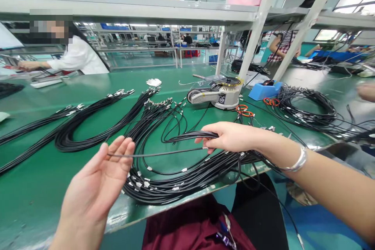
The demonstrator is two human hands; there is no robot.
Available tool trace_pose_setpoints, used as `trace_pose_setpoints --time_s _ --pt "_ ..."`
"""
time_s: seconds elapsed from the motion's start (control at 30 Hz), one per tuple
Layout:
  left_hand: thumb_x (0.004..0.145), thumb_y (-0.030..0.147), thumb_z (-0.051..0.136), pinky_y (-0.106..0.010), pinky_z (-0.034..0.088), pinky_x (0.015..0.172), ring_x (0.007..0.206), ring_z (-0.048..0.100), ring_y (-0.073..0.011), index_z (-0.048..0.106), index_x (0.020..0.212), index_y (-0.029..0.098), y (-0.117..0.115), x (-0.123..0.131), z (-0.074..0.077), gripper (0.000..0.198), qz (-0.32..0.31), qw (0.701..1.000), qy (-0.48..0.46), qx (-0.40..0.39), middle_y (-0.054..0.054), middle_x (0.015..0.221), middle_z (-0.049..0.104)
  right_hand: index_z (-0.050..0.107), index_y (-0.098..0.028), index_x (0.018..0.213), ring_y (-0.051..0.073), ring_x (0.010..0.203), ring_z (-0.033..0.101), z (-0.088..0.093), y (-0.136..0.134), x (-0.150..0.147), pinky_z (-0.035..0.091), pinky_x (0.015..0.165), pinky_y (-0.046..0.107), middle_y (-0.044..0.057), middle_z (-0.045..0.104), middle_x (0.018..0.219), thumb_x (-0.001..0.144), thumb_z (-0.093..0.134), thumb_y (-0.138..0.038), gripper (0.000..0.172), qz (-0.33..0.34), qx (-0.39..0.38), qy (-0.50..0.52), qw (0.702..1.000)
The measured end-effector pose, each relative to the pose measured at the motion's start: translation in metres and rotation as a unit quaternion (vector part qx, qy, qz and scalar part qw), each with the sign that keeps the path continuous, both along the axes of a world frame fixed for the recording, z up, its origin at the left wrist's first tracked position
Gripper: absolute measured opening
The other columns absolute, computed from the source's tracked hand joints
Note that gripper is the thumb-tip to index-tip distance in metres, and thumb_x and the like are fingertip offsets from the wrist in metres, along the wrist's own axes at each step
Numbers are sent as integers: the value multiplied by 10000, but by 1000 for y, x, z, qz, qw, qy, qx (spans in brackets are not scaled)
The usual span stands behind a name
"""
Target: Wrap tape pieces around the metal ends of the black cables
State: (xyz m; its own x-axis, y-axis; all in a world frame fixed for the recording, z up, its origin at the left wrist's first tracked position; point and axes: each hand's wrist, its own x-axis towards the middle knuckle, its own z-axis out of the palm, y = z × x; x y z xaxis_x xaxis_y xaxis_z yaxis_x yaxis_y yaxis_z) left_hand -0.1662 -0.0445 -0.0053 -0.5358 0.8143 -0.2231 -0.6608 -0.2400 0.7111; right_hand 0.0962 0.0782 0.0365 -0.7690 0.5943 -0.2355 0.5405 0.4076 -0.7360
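Note:
My right hand [225, 136] is closed around a looped bundle of thin black cables [187, 135], held above the bench. One single black cable [164, 153] stretches left from its fingertips, where a small silvery piece shows. My left hand [101, 179] is palm up with its fingers extended, and that single cable lies across them towards the thumb. Below both hands, a large curved bundle of black cables [175, 189] with small metallic or pale tags lies along the bench's front edge. Behind it, more cables end in silvery connectors [158, 103].
On the green bench [38, 187] stand a grey-white tape dispenser [224, 95] and a blue holder [264, 90]. Further cable bundles lie left [96, 125] and coiled right [307, 105]. Orange rings [244, 111] lie near the dispenser. A shelf [131, 9] spans overhead; a person in white [77, 54] works across.

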Motion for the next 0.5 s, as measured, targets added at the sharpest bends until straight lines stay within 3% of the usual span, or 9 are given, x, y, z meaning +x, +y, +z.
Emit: trace_pose_setpoints --time_s 0.13,0.2,0.27,0.33,0.4,0.5 --pt "809 480 550 -279 591 743 1023 618 -237 637 1085 163 -21 25 -33 428 -26 999 25 -38 -113 1118 650 632 -210 1048 186 796 649 -4 3 0 466 674 264 19 698 815 773 550 -182 288 -13 -4 11 1000" --pt "704 482 680 -276 574 739 1002 618 -240 641 1078 188 -24 49 -48 477 -91 992 75 -54 -100 1090 662 630 -208 1048 181 778 654 -7 3 -1 468 666 260 14 692 798 763 550 -176 297 -23 -4 21 1000" --pt "629 353 778 -260 549 731 853 645 -195 659 1007 185 -16 79 -59 430 -166 972 141 -87 -74 959 692 625 -199 1037 180 775 657 -9 1 -3 471 662 258 13 686 787 755 550 -172 293 -29 -4 30 999" --pt "652 330 762 -294 529 728 729 630 -167 653 996 188 0 109 -63 388 -207 956 195 -73 -50 885 689 618 -183 1017 182 786 658 -10 -1 -3 477 675 260 22 686 802 752 551 -173 274 -29 0 38 999" --pt "672 308 741 -299 510 696 738 609 -169 652 980 192 18 132 -63 341 -219 950 220 -35 -40 852 676 618 -171 999 189 816 654 -10 -3 -3 484 704 270 37 690 856 752 561 -188 254 -32 12 41 999" --pt "698 316 717 -293 480 636 674 572 -151 662 885 180 34 148 -61 238 -186 963 196 12 -20 732 647 624 -167 995 194 859 650 -9 -6 1 486 751 279 49 689 928 771 562 -214 237 -42 24 46 998"
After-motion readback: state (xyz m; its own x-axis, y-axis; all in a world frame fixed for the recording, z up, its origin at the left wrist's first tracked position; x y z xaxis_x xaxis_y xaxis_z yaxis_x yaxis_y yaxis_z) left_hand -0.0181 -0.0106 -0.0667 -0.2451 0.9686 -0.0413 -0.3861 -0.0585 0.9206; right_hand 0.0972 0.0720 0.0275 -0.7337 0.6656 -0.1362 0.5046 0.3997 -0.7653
